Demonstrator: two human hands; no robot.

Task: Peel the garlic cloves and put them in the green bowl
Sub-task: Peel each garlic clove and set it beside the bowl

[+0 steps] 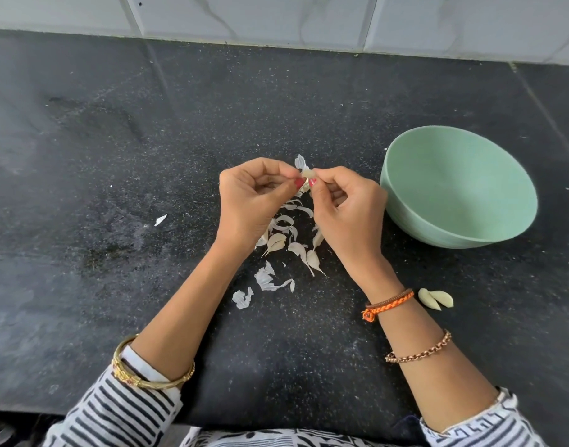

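My left hand [251, 201] and my right hand [347, 208] meet above the black counter, both pinching one small garlic clove [308, 173] between thumb and fingertips. A flake of white skin [301, 162] sticks up behind the clove. The green bowl [405, 201] stands just right of my right hand, and I see nothing inside it. Two peeled cloves [435, 298] lie on the counter beside my right wrist. Unpeeled cloves [276, 241] and another clove [313, 259] lie below my hands among loose skins.
Torn garlic skins [270, 280] are scattered on the black counter [115, 188] between my forearms, with one stray flake [160, 220] to the left. A tiled wall [276, 17] runs along the back. The counter's front edge is near my sleeves.
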